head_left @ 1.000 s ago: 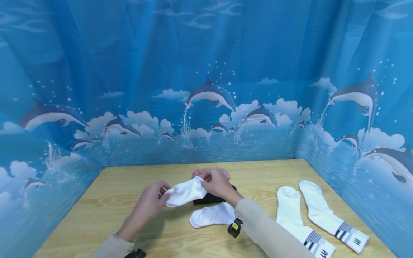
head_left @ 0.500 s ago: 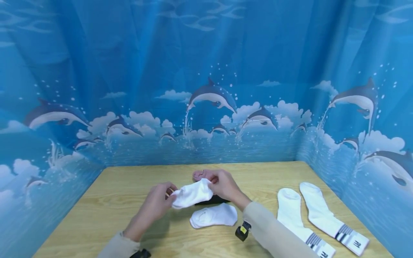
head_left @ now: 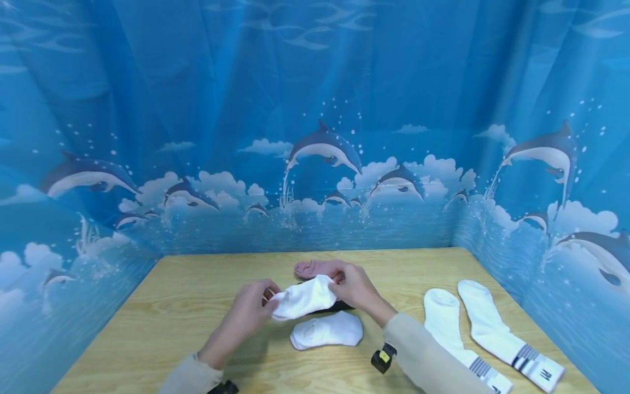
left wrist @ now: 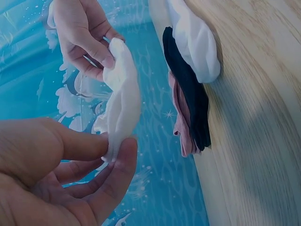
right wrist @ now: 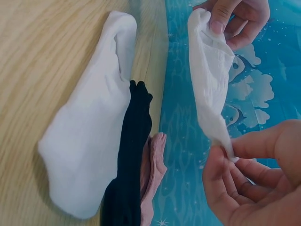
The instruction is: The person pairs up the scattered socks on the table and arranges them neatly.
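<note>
A short white sock [head_left: 304, 298] is stretched between my two hands above the table. My left hand [head_left: 252, 307] pinches its left end between thumb and fingers, and my right hand [head_left: 358, 285] pinches the other end. In the left wrist view the sock [left wrist: 123, 89] hangs clear of the tabletop, with the thumb and fingertips of each hand on its edges. A second short white sock [head_left: 327, 330] lies flat just below it in the head view. Behind the held sock are a black sock [head_left: 339, 306], partly covered from view, and a pink sock [head_left: 315, 268].
Two longer white socks with dark stripes lie side by side at the right, the nearer one [head_left: 443, 323] partly behind my right sleeve, the other [head_left: 492, 323] near the table's right edge. A blue dolphin-print curtain [head_left: 236, 137] encloses the wooden table [head_left: 197, 284] on three sides.
Both hands have moved to the right with the white sock stretched between them. More of the pink sock shows now. The socks on the table have stayed put.
</note>
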`<action>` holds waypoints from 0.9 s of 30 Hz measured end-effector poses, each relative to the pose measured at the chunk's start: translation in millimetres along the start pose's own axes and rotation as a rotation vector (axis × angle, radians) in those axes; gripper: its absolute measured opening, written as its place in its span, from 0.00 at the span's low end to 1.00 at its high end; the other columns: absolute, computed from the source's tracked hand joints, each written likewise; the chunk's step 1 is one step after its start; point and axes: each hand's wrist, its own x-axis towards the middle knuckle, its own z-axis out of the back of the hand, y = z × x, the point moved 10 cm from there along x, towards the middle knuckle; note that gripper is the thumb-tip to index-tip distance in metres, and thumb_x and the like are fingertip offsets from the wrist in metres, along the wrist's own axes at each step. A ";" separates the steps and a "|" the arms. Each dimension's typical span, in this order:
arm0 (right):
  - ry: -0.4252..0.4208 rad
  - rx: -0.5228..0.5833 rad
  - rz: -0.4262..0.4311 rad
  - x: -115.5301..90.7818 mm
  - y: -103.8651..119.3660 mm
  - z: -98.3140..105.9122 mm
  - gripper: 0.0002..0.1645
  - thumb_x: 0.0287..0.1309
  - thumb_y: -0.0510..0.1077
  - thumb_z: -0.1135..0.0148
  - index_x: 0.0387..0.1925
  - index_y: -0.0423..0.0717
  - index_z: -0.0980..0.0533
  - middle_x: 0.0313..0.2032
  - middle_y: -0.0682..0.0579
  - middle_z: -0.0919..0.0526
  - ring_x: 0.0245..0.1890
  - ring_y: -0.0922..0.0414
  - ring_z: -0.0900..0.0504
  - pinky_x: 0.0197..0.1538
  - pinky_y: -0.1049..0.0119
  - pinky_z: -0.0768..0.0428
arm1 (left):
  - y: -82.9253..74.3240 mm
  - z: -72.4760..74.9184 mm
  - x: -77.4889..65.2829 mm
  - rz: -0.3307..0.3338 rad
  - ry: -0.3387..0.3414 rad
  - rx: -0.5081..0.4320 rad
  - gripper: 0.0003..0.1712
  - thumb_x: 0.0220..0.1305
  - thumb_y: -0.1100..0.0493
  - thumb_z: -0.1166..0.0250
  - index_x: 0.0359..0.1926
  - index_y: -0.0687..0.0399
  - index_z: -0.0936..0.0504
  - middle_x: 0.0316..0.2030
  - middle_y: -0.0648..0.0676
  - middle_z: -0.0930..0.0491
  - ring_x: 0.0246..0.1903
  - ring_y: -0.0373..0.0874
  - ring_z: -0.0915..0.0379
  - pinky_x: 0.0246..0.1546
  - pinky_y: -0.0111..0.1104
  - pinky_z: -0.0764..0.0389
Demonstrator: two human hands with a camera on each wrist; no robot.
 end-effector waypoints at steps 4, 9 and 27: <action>-0.009 -0.001 0.000 -3.4 -1.4 5.0 0.06 0.57 0.31 0.31 0.37 0.39 0.18 0.33 0.49 0.15 0.33 0.58 0.18 0.36 0.66 0.16 | -1.0 -4.7 0.4 0.018 0.013 0.005 0.06 0.59 0.72 0.31 0.37 0.61 0.15 0.26 0.52 0.18 0.26 0.39 0.24 0.28 0.29 0.22; -0.018 -0.004 0.010 -7.1 -3.2 9.3 0.05 0.57 0.31 0.32 0.35 0.40 0.19 0.31 0.49 0.16 0.30 0.60 0.19 0.33 0.69 0.19 | -4.2 -9.5 0.7 0.032 0.023 0.014 0.06 0.59 0.71 0.31 0.38 0.61 0.15 0.26 0.52 0.17 0.26 0.39 0.24 0.29 0.30 0.21; -0.041 0.007 -0.009 -22.7 -17.2 21.0 0.07 0.56 0.29 0.31 0.38 0.37 0.18 0.30 0.48 0.16 0.29 0.57 0.17 0.28 0.69 0.18 | -17.1 -24.6 0.1 -0.058 0.060 0.011 0.07 0.57 0.72 0.30 0.37 0.62 0.15 0.26 0.52 0.18 0.26 0.39 0.26 0.27 0.26 0.24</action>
